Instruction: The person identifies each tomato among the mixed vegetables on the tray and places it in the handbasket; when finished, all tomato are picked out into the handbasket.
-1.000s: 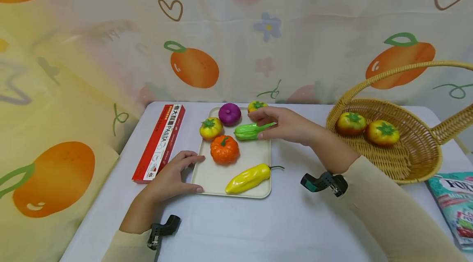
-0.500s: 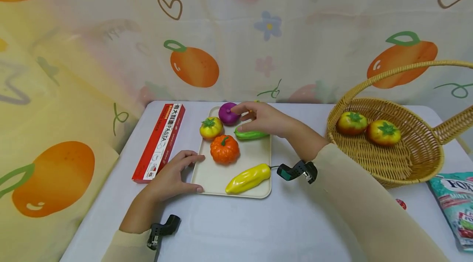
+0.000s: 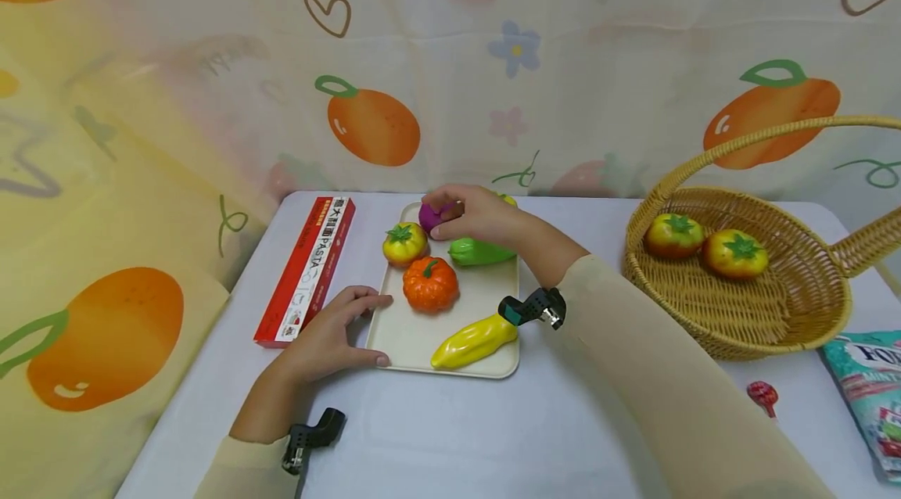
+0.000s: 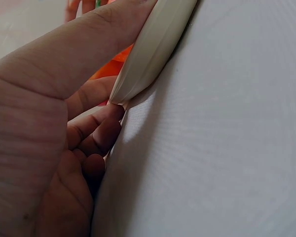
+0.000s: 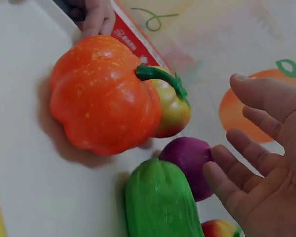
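Right hand (image 3: 473, 213) moved to purple onion (image 5: 186, 165), left hand (image 3: 331, 341) touching tray (image 3: 406, 341), both hands spread

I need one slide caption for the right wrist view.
Right grip beside a purple onion, with orange pumpkin and green vegetable nearby.

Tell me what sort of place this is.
Probably a small indoor staging area, not a working kitchen: a white cloth-covered table stands before a pale, fruit-printed fabric backdrop, and a cream rectangular tray holds a ribbed, orange, plastic-looking pumpkin.
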A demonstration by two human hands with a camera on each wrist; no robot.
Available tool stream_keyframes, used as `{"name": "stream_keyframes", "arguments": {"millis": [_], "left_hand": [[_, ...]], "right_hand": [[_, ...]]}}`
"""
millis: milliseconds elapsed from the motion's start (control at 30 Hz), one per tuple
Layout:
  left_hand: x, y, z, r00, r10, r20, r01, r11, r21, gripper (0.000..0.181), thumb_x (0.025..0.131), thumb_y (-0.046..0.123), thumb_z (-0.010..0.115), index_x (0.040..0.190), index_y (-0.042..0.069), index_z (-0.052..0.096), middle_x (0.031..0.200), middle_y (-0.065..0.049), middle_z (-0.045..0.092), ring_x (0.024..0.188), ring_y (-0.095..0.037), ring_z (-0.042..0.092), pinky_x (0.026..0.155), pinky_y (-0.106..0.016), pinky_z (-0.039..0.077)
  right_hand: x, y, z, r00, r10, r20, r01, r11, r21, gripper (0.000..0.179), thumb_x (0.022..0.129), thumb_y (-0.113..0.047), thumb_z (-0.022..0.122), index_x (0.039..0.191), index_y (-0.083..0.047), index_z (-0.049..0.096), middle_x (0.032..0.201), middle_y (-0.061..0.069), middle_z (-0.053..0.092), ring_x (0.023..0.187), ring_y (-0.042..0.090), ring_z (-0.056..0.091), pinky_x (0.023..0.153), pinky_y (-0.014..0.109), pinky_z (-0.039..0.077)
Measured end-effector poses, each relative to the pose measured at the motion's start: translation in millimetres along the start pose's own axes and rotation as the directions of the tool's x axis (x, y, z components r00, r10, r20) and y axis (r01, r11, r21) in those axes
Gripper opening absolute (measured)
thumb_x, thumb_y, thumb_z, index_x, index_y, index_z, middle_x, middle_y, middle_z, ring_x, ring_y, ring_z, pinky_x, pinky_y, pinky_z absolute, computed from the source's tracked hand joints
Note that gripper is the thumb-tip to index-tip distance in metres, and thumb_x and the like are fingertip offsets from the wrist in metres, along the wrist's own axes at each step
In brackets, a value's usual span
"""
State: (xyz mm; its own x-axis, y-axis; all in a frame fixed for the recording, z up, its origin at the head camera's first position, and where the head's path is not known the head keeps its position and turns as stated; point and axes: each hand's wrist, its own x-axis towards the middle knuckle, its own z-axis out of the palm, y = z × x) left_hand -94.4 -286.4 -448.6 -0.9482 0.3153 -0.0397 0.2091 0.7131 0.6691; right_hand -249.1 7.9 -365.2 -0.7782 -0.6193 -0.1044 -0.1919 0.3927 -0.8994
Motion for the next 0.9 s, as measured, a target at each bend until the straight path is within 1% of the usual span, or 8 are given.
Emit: {"name": "stream_keyframes", "arguments": {"millis": [167, 300, 367, 500, 600, 733, 900], "left_hand": [[0.4, -1.3, 0.4, 1.0, 0.02, 0.003, -0.02, 1.0, -0.005, 0.087, 0.069, 0.039, 0.102, 0.145, 0.019, 0.067, 0.143, -0.003, 0.055, 0.133, -0.026, 0.051, 0.114, -0.056, 0.047], [0.5, -1.7, 0.2, 1.0, 0.014, 0.003, -0.014, 1.0, -0.003, 0.086, 0.068, 0.04, 0.102, 0.145, 0.021, 0.067, 0.143, -0.002, 0.055, 0.134, -0.025, 0.051, 0.115, -0.055, 0.047], [0.5, -2.0, 0.3, 1.0, 0.011, 0.0, -0.011, 1.0, -0.001, 0.086, 0.069, 0.04, 0.102, 0.145, 0.021, 0.067, 0.143, -0.002, 0.055, 0.134, -0.025, 0.051, 0.115, -0.056, 0.046], [0.8, -1.4, 0.2, 1.0, 0.004, 0.0, -0.004, 1.0, -0.001, 0.085, 0.069, 0.04, 0.102, 0.144, 0.021, 0.068, 0.141, -0.002, 0.055, 0.133, -0.025, 0.051, 0.116, -0.055, 0.046], [0.7, -0.2, -0.5, 1.0, 0.004, -0.001, -0.004, 1.0, -0.005, 0.085, 0.068, 0.04, 0.102, 0.144, 0.021, 0.068, 0.141, -0.002, 0.055, 0.132, -0.024, 0.052, 0.116, -0.055, 0.046], [0.8, -0.2, -0.7, 1.0, -0.001, -0.005, 0.001, 1.0, -0.005, 0.085, 0.068, 0.04, 0.102, 0.144, 0.021, 0.069, 0.141, -0.002, 0.056, 0.132, -0.024, 0.052, 0.115, -0.055, 0.046], [0.3, -1.1, -0.4, 1.0, 0.003, -0.003, -0.003, 1.0, -0.003, 0.085, 0.069, 0.039, 0.102, 0.144, 0.02, 0.068, 0.141, -0.003, 0.056, 0.133, -0.025, 0.052, 0.116, -0.056, 0.046]], "right_hand": [[11.6, -2, 6, 1.0, 0.004, -0.001, -0.004, 1.0, -0.01, 0.053, 0.098, -0.018, 0.08, 0.148, -0.017, 0.062, 0.147, 0.011, 0.061, 0.129, 0.026, 0.06, 0.108, 0.04, 0.053], [21.5, -1, 15, 1.0, -0.014, 0.013, 0.015, 0.999, -0.034, 0.053, 0.098, -0.017, 0.08, 0.148, -0.015, 0.062, 0.141, 0.009, 0.064, 0.125, 0.024, 0.061, 0.106, 0.037, 0.055], [24.0, -2, 20, 0.999, -0.021, 0.024, 0.022, 0.999, -0.041, 0.054, 0.098, -0.017, 0.08, 0.148, -0.013, 0.061, 0.141, 0.01, 0.063, 0.124, 0.024, 0.06, 0.105, 0.036, 0.055], [23.1, -7, 27, 0.999, -0.009, 0.038, 0.011, 0.998, -0.055, 0.055, 0.098, -0.017, 0.08, 0.149, -0.012, 0.06, 0.147, 0.013, 0.06, 0.126, 0.025, 0.058, 0.108, 0.035, 0.053], [22.4, -8, 31, 1.0, -0.003, 0.025, 0.005, 0.997, -0.081, 0.055, 0.098, -0.018, 0.08, 0.149, -0.013, 0.061, 0.148, 0.012, 0.059, 0.129, 0.024, 0.059, 0.111, 0.036, 0.051], [23.5, -7, 36, 1.0, -0.015, 0.012, 0.016, 0.993, -0.119, 0.054, 0.097, -0.018, 0.08, 0.148, -0.012, 0.062, 0.145, 0.008, 0.061, 0.129, 0.024, 0.06, 0.112, 0.035, 0.05], [25.2, -6, 42, 1.0, -0.02, 0.001, 0.02, 0.988, -0.153, 0.052, 0.097, -0.018, 0.08, 0.146, -0.011, 0.064, 0.142, 0.005, 0.063, 0.124, 0.022, 0.059, 0.108, 0.033, 0.052]]}}
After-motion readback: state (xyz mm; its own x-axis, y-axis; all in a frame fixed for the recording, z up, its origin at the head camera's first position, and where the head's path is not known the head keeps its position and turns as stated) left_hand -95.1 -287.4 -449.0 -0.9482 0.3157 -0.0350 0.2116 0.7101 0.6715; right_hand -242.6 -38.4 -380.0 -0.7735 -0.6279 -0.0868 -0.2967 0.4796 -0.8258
